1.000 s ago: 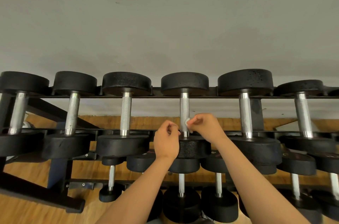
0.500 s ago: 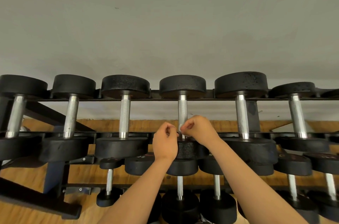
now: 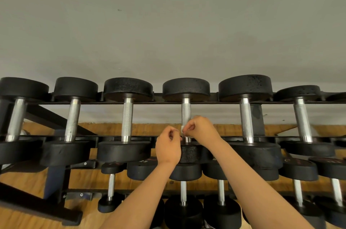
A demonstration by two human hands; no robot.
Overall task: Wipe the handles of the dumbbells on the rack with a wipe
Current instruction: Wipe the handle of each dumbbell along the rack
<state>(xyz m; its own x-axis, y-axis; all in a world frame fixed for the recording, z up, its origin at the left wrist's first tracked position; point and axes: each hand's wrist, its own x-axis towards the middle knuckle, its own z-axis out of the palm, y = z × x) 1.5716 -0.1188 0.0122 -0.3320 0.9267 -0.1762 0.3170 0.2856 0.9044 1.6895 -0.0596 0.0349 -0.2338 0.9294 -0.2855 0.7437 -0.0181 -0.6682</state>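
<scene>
Over the last second the wipe [image 3: 182,129] has crossed from the right side of the handle [image 3: 186,114] to its left front, low on the fourth dumbbell [image 3: 186,89] of the rack's [image 3: 215,102] top row. The right hand [image 3: 201,131] keeps a narrow grip on it, pinching it against the steel. The left hand [image 3: 168,146] sits curled just beside; it may hold the wipe's other end, but its grip cannot be told. The handle's lower part looks wiped, while its upper part is probably still to do.
</scene>
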